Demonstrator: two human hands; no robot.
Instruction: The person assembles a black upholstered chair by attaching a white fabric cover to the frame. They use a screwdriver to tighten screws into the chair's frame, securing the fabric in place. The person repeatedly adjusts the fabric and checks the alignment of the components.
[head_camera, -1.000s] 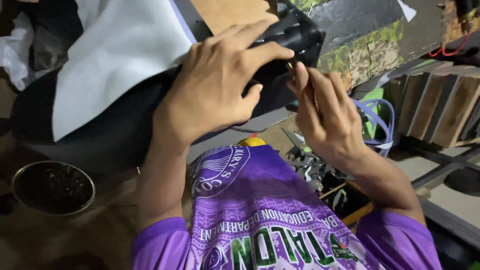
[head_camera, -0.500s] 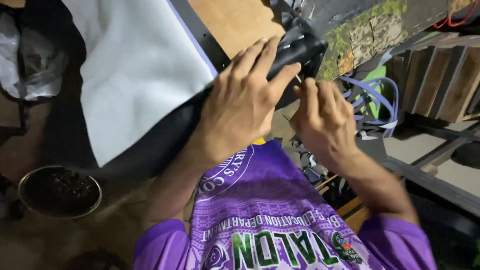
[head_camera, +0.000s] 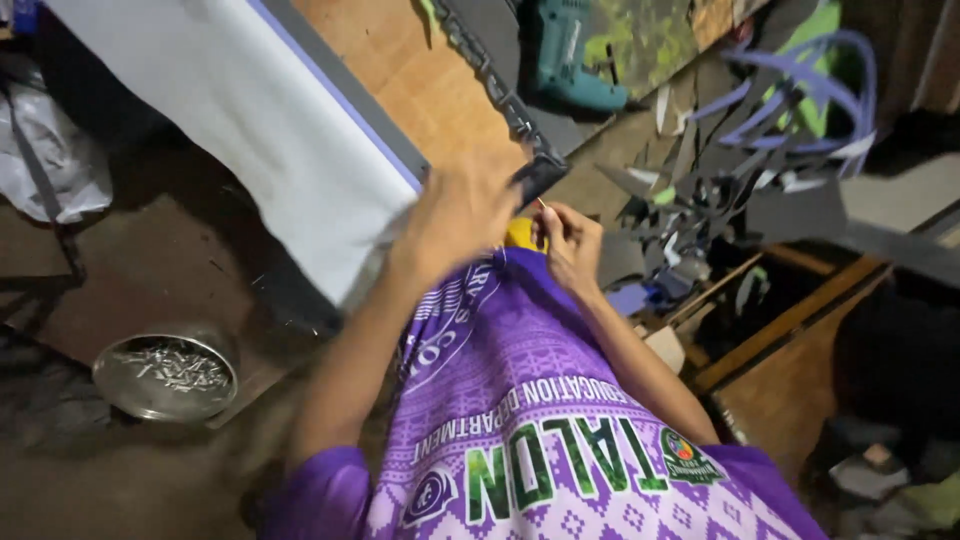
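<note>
My left hand is blurred by motion. It lies over the corner of a white fabric-covered panel and grips the panel's black edging. Just to its right, my right hand pinches a thin small nail between thumb and fingertips, its tip up near the black edging. Both hands are in front of my purple patterned shirt. The panel rests against a wooden board.
A round metal bowl of small nails sits on the floor at lower left. A teal power drill lies at the top. Cut black, green and purple strips are piled at right above a wooden frame. A plastic bag is far left.
The view has swung and pulled back, so the panel and hands look smaller. My left hand has slid down to the panel's corner; my right hand stays beside it, pinching the nail.
</note>
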